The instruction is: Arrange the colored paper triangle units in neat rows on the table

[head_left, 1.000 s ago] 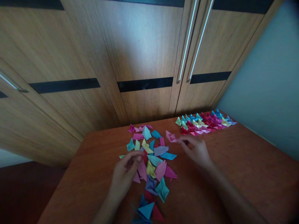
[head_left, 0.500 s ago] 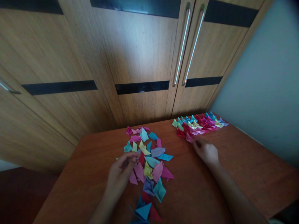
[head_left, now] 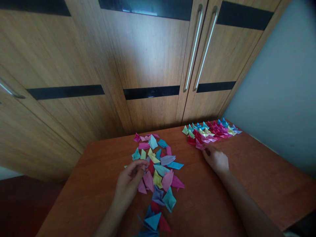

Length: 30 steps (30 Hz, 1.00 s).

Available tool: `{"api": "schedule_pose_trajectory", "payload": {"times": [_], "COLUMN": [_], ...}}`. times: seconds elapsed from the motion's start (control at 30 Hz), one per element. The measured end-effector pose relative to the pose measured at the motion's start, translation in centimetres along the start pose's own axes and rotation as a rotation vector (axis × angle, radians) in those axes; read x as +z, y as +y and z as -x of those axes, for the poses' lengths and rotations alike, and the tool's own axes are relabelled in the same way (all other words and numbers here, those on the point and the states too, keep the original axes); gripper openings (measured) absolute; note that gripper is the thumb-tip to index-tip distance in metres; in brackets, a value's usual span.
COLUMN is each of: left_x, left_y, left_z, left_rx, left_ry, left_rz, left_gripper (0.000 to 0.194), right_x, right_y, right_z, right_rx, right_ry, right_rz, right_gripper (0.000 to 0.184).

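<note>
Folded paper triangles in pink, blue, yellow and red lie in a loose pile (head_left: 158, 168) on a reddish-brown table (head_left: 247, 184). A tidier group of folded triangles (head_left: 212, 133) sits at the table's far right. My left hand (head_left: 128, 182) rests at the pile's left edge, its fingers curled together over a pink piece; what they grip is unclear. My right hand (head_left: 215, 159) reaches to the near edge of the tidy group, fingertips touching a pink triangle (head_left: 199, 145) lying there, fingers bent close together.
Wooden cupboard doors (head_left: 148, 65) with long metal handles (head_left: 197, 49) stand right behind the table. A pale wall (head_left: 283, 98) borders the right side. The table's left edge (head_left: 66, 191) drops to a dark floor.
My right hand carried a pink triangle from beside the loose pile over to the tidy group at the right and set it at that group's near edge. My left hand barely moved.
</note>
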<state>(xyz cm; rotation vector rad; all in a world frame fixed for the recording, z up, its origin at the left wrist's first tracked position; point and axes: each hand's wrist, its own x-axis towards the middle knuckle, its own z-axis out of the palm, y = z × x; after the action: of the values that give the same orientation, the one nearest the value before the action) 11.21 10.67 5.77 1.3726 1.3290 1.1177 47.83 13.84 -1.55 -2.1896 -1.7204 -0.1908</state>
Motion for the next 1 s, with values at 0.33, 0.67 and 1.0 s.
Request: {"api": "schedule_pose_trajectory", "payload": {"times": [0.33, 0.67, 1.0], "left_x": [-1.2, -5.8, -3.9], "left_y": [-1.6, -4.1, -3.8], "left_z": [-0.9, -7.8, -13.8], "left_rx": [0.091, 0.138, 0.1], "left_ry": [0.146, 0.283, 0.173], "left_rz": [-0.061, -0.485, -0.813], "left_gripper": [0.022, 0.036, 0.034], "right_x": [-1.3, -1.7, 2.4], "right_y": [0.0, -8.2, -8.7], "right_z": [0.4, -0.6, 0.0], "right_rx": [0.004, -0.247, -0.161], "right_ry": [0.11, -0.096, -0.178], "right_rz": [-0.077, -0.448, -0.71], "right_gripper": [0.028, 0.025, 0.029]}}
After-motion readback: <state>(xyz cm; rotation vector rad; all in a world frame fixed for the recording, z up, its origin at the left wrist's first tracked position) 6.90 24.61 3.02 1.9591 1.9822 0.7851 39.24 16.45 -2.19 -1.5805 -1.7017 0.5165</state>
